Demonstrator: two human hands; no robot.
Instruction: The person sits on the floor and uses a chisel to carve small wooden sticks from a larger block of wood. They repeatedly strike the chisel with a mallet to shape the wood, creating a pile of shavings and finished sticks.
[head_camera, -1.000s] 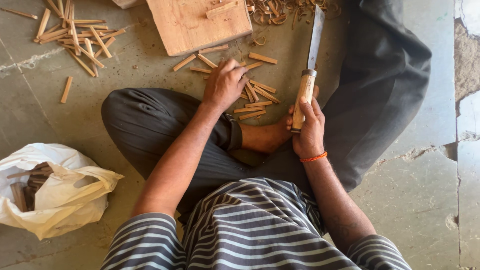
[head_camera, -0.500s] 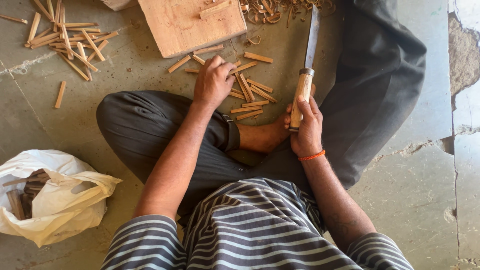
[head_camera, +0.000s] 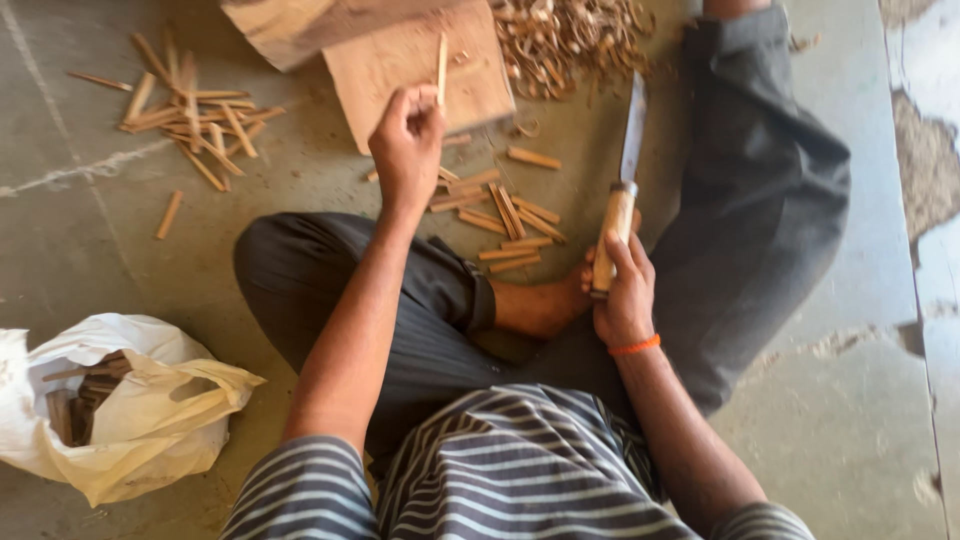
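My left hand (head_camera: 407, 143) is shut on a thin wooden stick (head_camera: 441, 66) and holds it upright over the wooden block (head_camera: 390, 62) in front of me. My right hand (head_camera: 622, 291) grips the pale wooden handle of a long knife (head_camera: 624, 170), whose blade points away from me over the floor. Between the two hands, short cut wooden sticks (head_camera: 505, 222) lie loose on the floor near my crossed legs.
Another heap of sticks (head_camera: 195, 118) lies at the far left. Wood shavings (head_camera: 565, 38) are piled beyond the block. A white plastic bag (head_camera: 120, 405) holding wood pieces sits at my left. The concrete floor is cracked at the right edge (head_camera: 925, 160).
My left hand has picked one stick from the loose pile and raised it to the wooden block. The right hand and knife have stayed in place.
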